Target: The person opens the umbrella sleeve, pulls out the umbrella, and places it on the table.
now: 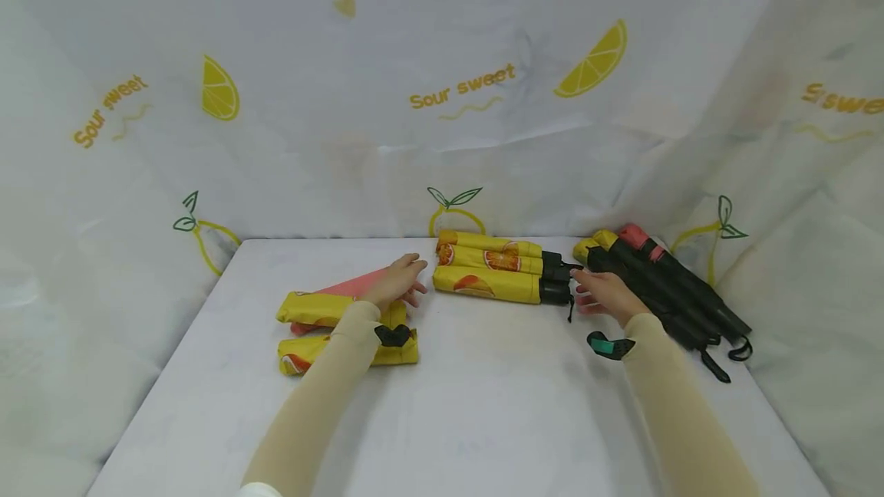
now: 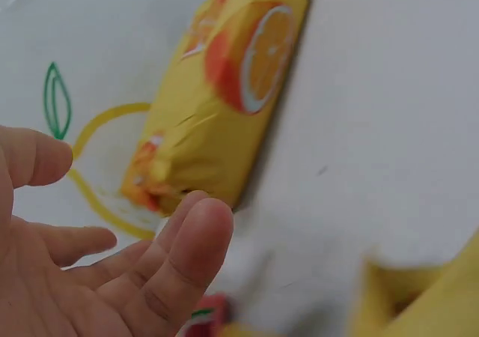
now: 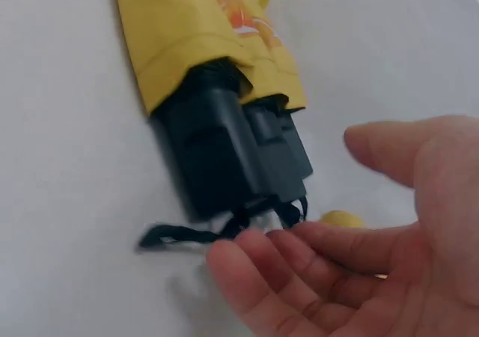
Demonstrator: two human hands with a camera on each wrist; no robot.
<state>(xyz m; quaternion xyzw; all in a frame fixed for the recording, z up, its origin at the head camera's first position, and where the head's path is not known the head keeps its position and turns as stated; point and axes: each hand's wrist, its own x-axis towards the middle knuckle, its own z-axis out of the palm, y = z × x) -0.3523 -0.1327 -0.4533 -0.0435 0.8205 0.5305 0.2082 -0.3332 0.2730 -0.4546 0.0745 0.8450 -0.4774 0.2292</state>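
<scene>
Three folded umbrellas [image 1: 486, 282] in yellow sleeves with orange-slice prints lie side by side at the table's back middle, black handles pointing right. My left hand [image 1: 397, 282] hovers by their left ends, fingers apart and holding nothing; in the left wrist view a yellow umbrella end [image 2: 202, 127] is just beyond the fingers. By the black handles [image 3: 217, 150] is my right hand [image 1: 608, 295], its fingers loosely bent with nothing gripped. Whether its fingertips touch the dark wrist straps [image 3: 179, 234] I cannot tell. Beneath my left forearm lie yellow printed sleeves [image 1: 304, 309].
Black folded umbrellas [image 1: 677, 290] with yellow and pink ends lie slanted at the right, straps toward me, beside the right forearm. A pink sleeve [image 1: 345, 284] sits partly under a yellow one at the left. White lemon-print cloth [image 1: 311, 136] hangs behind the white table [image 1: 470, 405].
</scene>
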